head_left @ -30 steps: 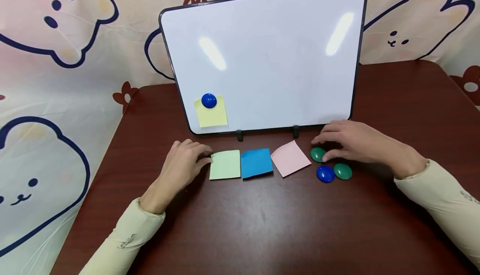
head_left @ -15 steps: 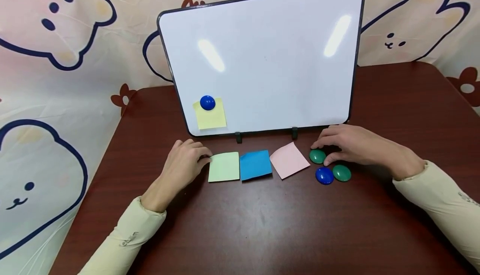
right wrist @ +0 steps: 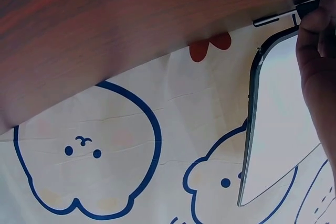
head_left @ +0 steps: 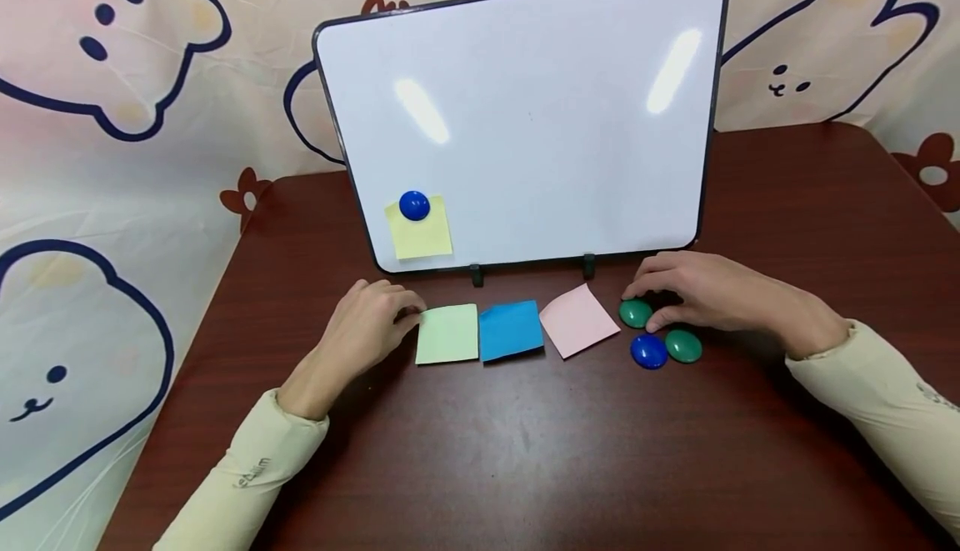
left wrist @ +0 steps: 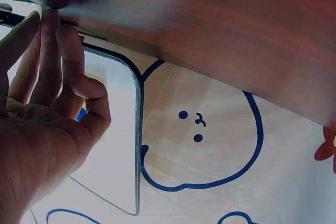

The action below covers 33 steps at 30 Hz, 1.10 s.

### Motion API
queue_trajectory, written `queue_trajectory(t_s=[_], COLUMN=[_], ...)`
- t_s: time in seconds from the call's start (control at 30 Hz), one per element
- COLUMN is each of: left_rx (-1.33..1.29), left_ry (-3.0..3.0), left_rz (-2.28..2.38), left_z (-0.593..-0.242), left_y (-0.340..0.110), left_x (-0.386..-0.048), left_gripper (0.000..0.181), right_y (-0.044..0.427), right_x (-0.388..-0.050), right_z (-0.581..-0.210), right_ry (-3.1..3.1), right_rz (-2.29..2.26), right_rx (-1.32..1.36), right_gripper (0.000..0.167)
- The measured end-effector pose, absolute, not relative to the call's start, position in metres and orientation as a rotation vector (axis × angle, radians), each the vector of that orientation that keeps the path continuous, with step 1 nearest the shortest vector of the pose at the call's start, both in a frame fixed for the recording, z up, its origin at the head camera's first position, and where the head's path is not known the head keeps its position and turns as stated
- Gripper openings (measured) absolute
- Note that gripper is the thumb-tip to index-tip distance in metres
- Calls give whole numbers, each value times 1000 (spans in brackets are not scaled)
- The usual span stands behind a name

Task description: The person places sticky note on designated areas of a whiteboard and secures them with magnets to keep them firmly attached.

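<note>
In the head view my left hand (head_left: 367,326) is at the left edge of a pale green sticky note (head_left: 447,334), thumb and forefinger pinching its upper left corner. The left wrist view shows that hand (left wrist: 47,87) with its fingertips together at a pale edge. Beside that note lie a blue sticky note (head_left: 512,332) and a pink one, the pink sticky note (head_left: 579,322) turned askew. My right hand (head_left: 701,288) holds a green round magnet (head_left: 635,313) on the table between thumb and fingers. A blue magnet (head_left: 648,352) and another green magnet (head_left: 683,346) lie just below.
A whiteboard (head_left: 525,134) stands behind the notes on small black feet (head_left: 588,266). On its lower left, a blue magnet (head_left: 414,206) holds a yellow sticky note (head_left: 420,238). The brown table (head_left: 525,468) meets a patterned cloth (head_left: 67,201) behind and to the left.
The view shifts slightly. Within the last second my right fingers close in around the green magnet; the left hand stays at the pale green note, and the notes keep their places.
</note>
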<state>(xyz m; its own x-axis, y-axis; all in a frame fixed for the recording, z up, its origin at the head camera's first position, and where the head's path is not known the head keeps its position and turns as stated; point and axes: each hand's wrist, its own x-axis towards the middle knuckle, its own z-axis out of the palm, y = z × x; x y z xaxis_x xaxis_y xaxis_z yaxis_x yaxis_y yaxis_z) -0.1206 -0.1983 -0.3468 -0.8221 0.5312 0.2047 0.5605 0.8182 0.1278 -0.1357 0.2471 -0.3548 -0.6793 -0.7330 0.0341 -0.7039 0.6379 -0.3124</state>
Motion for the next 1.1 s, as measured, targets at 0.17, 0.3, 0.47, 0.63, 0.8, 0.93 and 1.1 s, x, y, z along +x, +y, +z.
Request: queue_trajectory(t_s=[0.17, 0.3, 0.47, 0.63, 0.8, 0.93, 1.1], left_rx=[-893, -894, -897, -902, -916, -921, -933], left_ry=[-2840, -2840, -2850, -2859, -2857, -2854, -2832], left_rz=[-254, -278, -318, -365, -378, -399, -431], left_z=[-346, -346, -345, -345, -345, -344, -343], left_y=[-197, -197, -197, -199, -199, -199, -200], left_x=[-122, -123, -123, -122, -123, -122, -124], left_gripper=[13, 13, 13, 14, 14, 13, 11], right_y=[248, 249, 250, 249, 248, 248, 249], right_x=[-136, -137, -138, -138, -137, -137, -136], right_z=[-355, -355, -354, -354, -354, -353, -354], right_ry=[2757, 2768, 2780, 2772, 2776, 2783, 2789], right_rz=[-456, -450, -463, -475, -467, -462, -468], right_rx=[-1224, -1219, -1232, -1219, -1213, -1230, -1249], right_gripper=[38, 39, 39, 40, 41, 40, 40])
